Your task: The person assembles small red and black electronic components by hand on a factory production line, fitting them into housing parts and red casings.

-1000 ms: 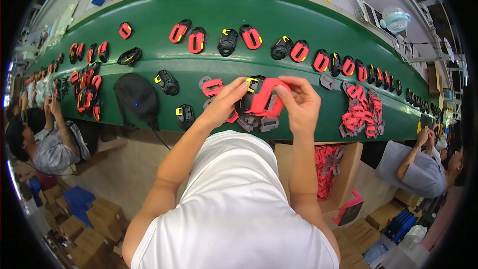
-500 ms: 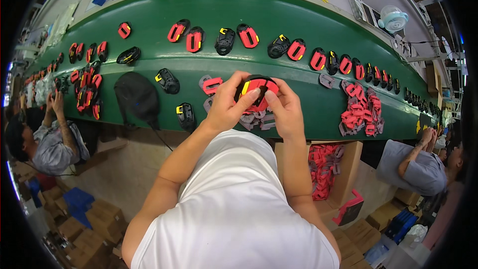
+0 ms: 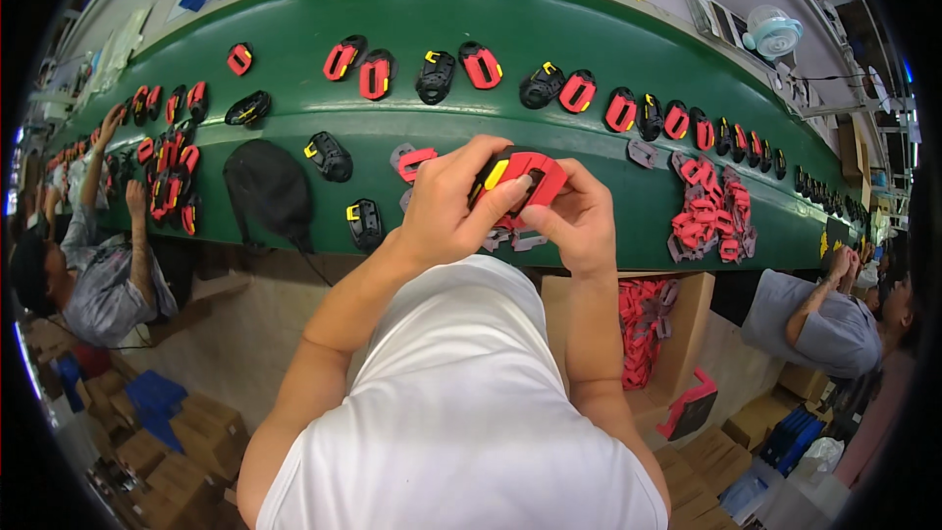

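Risk sits in the grip: left hand [image 3: 453, 208] and right hand [image 3: 574, 219] both clasp the red-and-black housing [image 3: 518, 175] above the green table's [image 3: 549, 49] near edge; uneven pressing may let it slip onto grey parts [image 3: 517, 240] below.

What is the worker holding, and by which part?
Both hands, left hand and right hand, grip one red-and-black plastic housing by its opposite sides, thumbs on top.

Green conveyor belt [image 3: 549, 49]: red-black parts [image 3: 481, 66] in rows, red pile [image 3: 708, 211].
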The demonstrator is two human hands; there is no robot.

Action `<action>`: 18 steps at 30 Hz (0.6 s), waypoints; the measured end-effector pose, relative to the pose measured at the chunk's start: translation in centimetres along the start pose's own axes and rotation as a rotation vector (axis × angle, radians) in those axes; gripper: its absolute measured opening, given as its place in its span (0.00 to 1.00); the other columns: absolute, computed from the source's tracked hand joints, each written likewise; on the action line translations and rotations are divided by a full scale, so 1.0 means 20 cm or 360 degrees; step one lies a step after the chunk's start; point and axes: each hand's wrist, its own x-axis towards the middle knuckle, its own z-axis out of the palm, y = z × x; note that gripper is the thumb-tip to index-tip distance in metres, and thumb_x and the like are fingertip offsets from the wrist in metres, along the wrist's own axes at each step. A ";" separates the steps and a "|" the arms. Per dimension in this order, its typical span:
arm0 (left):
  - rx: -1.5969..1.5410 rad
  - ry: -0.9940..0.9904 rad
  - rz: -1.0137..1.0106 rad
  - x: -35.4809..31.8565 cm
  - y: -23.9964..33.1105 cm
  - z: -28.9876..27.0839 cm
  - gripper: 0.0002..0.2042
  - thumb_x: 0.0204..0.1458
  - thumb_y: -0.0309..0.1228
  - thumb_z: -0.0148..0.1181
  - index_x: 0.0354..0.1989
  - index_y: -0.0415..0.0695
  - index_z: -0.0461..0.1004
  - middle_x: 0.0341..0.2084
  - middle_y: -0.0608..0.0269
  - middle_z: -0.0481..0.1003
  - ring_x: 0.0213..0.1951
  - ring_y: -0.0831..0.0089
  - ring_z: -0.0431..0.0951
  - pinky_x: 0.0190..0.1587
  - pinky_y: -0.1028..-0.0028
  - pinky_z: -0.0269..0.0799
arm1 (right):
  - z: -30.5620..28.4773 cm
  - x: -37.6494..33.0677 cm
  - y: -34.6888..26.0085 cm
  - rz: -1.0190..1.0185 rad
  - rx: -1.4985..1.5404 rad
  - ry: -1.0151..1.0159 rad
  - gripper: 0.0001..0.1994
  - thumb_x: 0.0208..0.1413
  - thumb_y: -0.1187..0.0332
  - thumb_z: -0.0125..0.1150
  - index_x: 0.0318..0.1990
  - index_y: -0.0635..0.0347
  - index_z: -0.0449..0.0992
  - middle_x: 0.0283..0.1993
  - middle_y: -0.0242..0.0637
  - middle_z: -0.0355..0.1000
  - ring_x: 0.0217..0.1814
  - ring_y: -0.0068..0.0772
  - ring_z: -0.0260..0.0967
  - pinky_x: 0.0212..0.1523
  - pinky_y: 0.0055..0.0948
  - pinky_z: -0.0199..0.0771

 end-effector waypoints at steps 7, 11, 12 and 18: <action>-0.0536 -0.0253 -0.0445 0.03 -0.06 -0.02 0.17 0.53 0.36 0.53 0.43 0.34 0.67 0.30 0.57 0.73 0.30 0.73 0.74 0.32 0.75 0.68 | -0.01 0.00 -0.03 0.0014 -0.0491 0.0098 0.14 0.42 0.78 0.66 0.39 0.66 0.73 0.35 0.36 0.73 0.39 0.24 0.70 0.39 0.26 0.72; -0.1118 -0.0161 -0.0361 0.04 -0.11 -0.03 0.29 0.58 0.51 0.41 0.53 0.35 0.61 0.52 0.54 0.62 0.55 0.68 0.61 0.58 0.68 0.54 | 0.00 0.02 -0.10 -0.0913 -0.1804 -0.0291 0.13 0.29 0.76 0.65 0.28 0.57 0.78 0.35 0.31 0.73 0.46 0.40 0.68 0.48 0.38 0.67; -0.1324 0.0077 -0.0606 0.05 -0.11 -0.02 0.27 0.58 0.50 0.42 0.51 0.36 0.64 0.46 0.56 0.67 0.48 0.73 0.67 0.52 0.70 0.63 | 0.03 0.03 -0.12 -0.0918 -0.1803 -0.0292 0.13 0.29 0.76 0.65 0.28 0.57 0.78 0.35 0.31 0.73 0.46 0.40 0.68 0.48 0.38 0.67; -0.1044 -0.0153 -0.0911 0.05 -0.05 -0.06 0.17 0.59 0.40 0.48 0.46 0.38 0.68 0.31 0.66 0.72 0.32 0.85 0.70 0.31 0.81 0.69 | 0.09 0.04 -0.13 -0.0849 -0.1618 -0.0037 0.19 0.34 0.76 0.63 0.41 0.56 0.76 0.51 0.42 0.66 0.61 0.47 0.55 0.60 0.44 0.55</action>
